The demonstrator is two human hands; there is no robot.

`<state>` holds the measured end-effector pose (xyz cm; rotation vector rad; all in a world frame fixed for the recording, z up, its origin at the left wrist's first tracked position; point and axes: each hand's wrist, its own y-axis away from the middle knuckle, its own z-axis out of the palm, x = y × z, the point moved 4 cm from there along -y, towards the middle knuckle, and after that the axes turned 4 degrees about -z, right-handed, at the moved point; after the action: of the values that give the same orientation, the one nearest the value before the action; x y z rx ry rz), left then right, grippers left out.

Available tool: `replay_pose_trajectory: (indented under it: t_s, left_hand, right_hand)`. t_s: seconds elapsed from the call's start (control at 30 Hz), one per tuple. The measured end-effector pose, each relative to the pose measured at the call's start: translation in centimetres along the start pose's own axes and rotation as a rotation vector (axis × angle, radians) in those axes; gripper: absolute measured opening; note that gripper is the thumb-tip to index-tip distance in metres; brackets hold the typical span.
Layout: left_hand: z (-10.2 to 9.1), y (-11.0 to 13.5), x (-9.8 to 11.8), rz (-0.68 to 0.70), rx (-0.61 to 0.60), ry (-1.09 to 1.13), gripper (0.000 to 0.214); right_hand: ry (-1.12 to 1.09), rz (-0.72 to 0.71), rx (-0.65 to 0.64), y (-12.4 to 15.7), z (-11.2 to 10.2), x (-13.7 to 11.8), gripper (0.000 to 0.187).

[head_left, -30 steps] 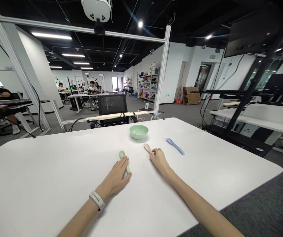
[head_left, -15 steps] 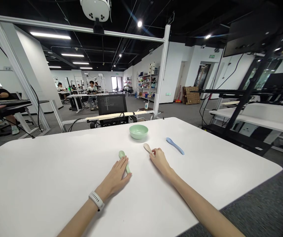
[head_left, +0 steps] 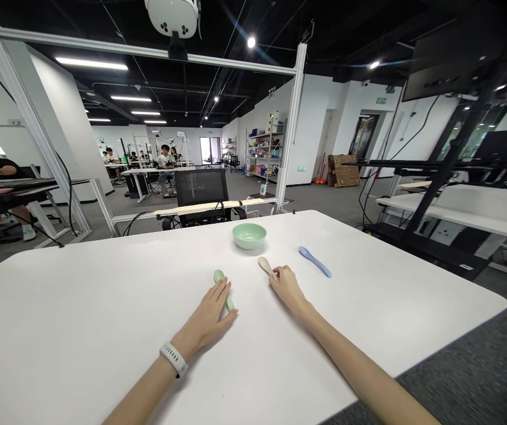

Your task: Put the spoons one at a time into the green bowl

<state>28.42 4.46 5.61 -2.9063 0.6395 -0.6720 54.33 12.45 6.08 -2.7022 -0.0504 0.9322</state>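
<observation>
Left hand (head_left: 204, 316) lying flat on green spoon (head_left: 219, 276), right hand (head_left: 286, 289) curling over beige spoon (head_left: 264, 265), green bowl (head_left: 249, 236) and blue spoon (head_left: 315, 262) sitting just ahead.

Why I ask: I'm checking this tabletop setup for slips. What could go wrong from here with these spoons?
The left hand lies over the handle of the green spoon, which sits flat on the white table, so it may be awkward to lift and could skid. The right hand is against the beige spoon; a nudge might swing it toward the blue spoon or the green bowl.
</observation>
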Motion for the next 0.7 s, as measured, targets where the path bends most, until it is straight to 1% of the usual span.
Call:
replay_pose_trajectory:
  t_s: [0.1,0.17,0.23,0.33,0.4,0.47,0.53,0.6,0.7]
  left_hand:
    - [-0.7,-0.2,-0.9,-0.004,0.045,0.008,0.078]
    - [-1.9,-0.1,-2.2,-0.039,0.08,0.003,0.077]
    - [-3.6,0.4,-4.2,-0.092,0.134,-0.022,0.076]
    - [-6.5,2.1,-8.6,-0.184,0.23,-0.103,0.073]
    - [-8.2,3.9,-12.3,-0.259,0.299,-0.17,0.074]
    - [-9.6,6.1,-16.1,-0.328,0.363,-0.255,0.074]
    - [-10.5,8.4,-19.7,-0.395,0.385,-0.325,0.076]
    - [-11.0,10.3,-22.6,-0.46,0.385,-0.363,0.079]
    - [-11.0,12.2,-25.2,-0.555,0.33,-0.381,0.085]
  right_hand:
    - [-0.011,-0.003,0.005,0.1,-0.1,0.0,0.025]
    - [-0.016,0.001,0.003,0.2,-0.1,0.0,0.024]
    - [-0.012,0.007,-0.004,0.3,-0.1,0.1,0.026]
    - [0.014,-0.018,0.008,0.1,-0.3,0.4,0.036]
    - [0.06,-0.057,0.029,-0.6,-0.7,0.6,0.041]
    - [0.13,-0.114,0.034,-1.6,-1.4,0.9,0.042]
    - [0.199,-0.188,0.016,-3.0,-2.0,1.4,0.041]
    - [0.25,-0.263,-0.011,-4.4,-2.5,2.1,0.042]
    - [0.295,-0.327,-0.047,-5.9,-2.6,3.7,0.044]
